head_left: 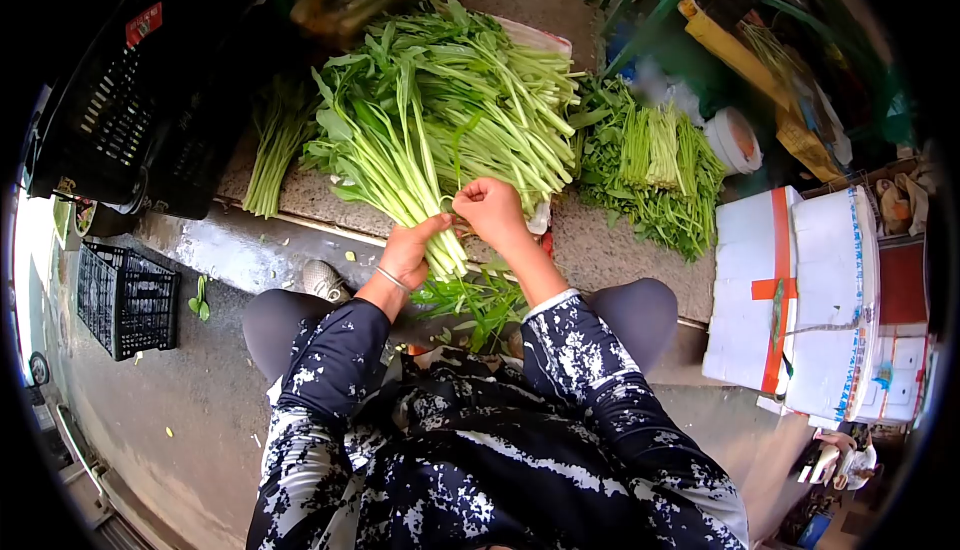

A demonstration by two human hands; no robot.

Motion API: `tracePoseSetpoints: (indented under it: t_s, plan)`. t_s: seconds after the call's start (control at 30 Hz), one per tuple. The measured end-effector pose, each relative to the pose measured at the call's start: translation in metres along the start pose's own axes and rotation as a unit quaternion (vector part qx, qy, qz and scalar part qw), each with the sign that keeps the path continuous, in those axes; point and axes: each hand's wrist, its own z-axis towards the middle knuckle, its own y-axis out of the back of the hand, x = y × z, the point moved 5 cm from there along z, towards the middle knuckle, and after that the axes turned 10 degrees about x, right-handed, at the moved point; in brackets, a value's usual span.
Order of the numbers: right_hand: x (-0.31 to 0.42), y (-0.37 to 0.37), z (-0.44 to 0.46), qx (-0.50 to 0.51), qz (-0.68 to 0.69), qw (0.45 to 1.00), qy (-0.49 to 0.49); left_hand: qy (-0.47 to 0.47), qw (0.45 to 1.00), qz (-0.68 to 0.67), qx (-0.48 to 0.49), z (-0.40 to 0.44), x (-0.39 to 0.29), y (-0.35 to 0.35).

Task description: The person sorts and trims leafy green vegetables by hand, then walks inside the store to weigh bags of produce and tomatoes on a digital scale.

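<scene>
My left hand (408, 253) is closed around the lower stems of a bunch of leafy greens (388, 175) with long pale green stalks, like water spinach. The cut ends stick out below my fingers and the leaves point away from me. Right beside it, my right hand (490, 212) is closed in a pinch at the stems, where a thin green strand (458, 150) rises near my fingertips. What exactly sits between those fingertips is too small to make out. Beyond the bunch lies a large pile of the same greens (510, 100).
A smaller bundle (275, 155) lies left, near black crates (120, 120). More greens (650, 150) lie right, before white foam boxes (750, 290) with orange tape. Loose leaves (480, 310) lie between my knees. A black basket (125, 300) stands on the floor at left.
</scene>
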Motion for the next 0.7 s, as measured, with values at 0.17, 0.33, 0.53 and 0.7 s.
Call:
tracePoseSetpoints:
  t_s: [0.17, 0.33, 0.53, 0.7]
  plan:
    - [-0.039, 0.005, -0.052, 0.133, -0.076, 0.983, -0.101, -0.018, 1.0, -0.008, -0.012, 0.001, -0.011, -0.003]
    - [-0.003, 0.059, -0.025, 0.027, -0.264, 0.958, -0.104, -0.02, 1.0, -0.009, -0.006, -0.001, -0.018, -0.018]
    - [0.03, 0.091, 0.081, -0.042, -0.463, 0.877, 0.118, -0.02, 0.998, -0.058, 0.027, 0.001, -0.022, -0.02]
    - [0.018, 0.144, 0.13, 0.011, -0.582, 0.812, -0.04, -0.032, 0.995, -0.088, 0.04, -0.004, -0.033, -0.025]
